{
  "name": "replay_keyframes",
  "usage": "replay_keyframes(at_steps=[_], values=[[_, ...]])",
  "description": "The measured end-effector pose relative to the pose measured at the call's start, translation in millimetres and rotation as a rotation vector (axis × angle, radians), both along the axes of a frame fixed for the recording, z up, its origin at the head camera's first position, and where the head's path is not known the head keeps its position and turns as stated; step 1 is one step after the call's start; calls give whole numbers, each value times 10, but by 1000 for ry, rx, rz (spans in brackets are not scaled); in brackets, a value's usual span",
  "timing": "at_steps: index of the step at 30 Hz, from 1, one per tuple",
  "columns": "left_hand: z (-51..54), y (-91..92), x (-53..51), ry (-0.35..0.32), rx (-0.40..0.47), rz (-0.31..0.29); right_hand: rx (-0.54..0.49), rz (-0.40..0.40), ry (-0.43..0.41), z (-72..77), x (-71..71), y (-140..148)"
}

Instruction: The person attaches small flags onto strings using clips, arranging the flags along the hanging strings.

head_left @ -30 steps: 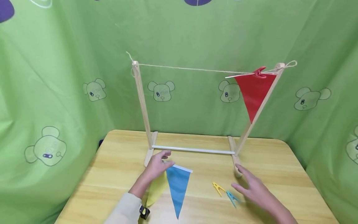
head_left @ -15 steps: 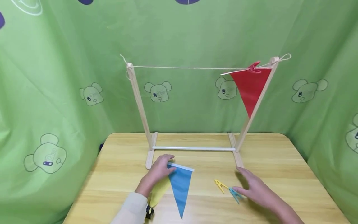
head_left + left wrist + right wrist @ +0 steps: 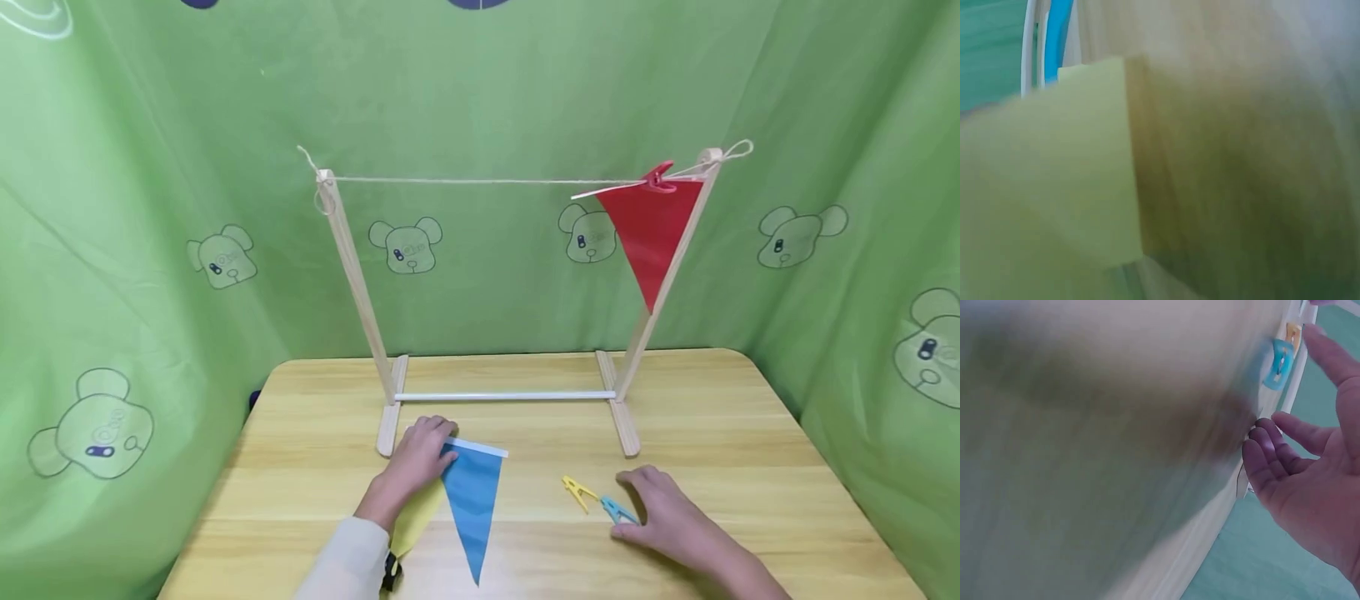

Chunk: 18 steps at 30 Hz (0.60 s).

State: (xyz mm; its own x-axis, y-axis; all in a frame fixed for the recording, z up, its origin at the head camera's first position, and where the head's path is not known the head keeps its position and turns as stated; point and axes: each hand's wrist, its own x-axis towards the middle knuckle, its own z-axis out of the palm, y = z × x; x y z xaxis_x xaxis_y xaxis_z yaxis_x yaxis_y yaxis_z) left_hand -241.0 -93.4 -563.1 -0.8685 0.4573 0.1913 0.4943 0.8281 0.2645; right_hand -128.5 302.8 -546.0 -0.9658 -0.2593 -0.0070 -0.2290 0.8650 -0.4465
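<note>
A blue triangular pennant [image 3: 474, 497] with a white top strip lies on the table, partly over a yellow pennant [image 3: 417, 518]. My left hand [image 3: 418, 454] is at the blue pennant's left upper corner, thumb near its face and fingers bent; whether they pinch it is hidden. In the left wrist view, the yellow pennant [image 3: 1054, 175] fills the near left. My right hand [image 3: 663, 517] reaches around a blue clothespin [image 3: 618, 510], thumb and fingers apart. A yellow clothespin [image 3: 580, 492] lies just left of it. The right wrist view shows the blue clothespin [image 3: 1280, 364] beyond the spread fingers.
Behind the hands stands a wooden frame [image 3: 356, 287] with a white crossbar [image 3: 502, 396] and a string [image 3: 480, 181] across its top. Near the right post hangs a red pennant [image 3: 651, 242], held by a red clothespin [image 3: 660, 177]. Green curtains [image 3: 480, 100] surround the table [image 3: 255, 517].
My right hand has come closer to the blue clothespin, its thumb now beside it. My left hand has lowered slightly at the blue pennant's corner. The head view has shifted a little.
</note>
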Motion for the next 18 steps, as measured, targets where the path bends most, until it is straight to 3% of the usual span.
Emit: replay_keyframes(at_steps=[4, 9, 15, 18], values=[[-8, -33, -14, 37, -43, -13, 32, -13, 3, -44, 10, -43], [-34, -29, -45, 31, -63, -30, 54, -12, -33, -59, 21, -51], [-51, -12, -90, 9, 22, -60, 75, -23, -62, -52, 5, -26], [-60, -29, -105, -16, 63, -40, 77, -1, -66, -28, -21, -23]])
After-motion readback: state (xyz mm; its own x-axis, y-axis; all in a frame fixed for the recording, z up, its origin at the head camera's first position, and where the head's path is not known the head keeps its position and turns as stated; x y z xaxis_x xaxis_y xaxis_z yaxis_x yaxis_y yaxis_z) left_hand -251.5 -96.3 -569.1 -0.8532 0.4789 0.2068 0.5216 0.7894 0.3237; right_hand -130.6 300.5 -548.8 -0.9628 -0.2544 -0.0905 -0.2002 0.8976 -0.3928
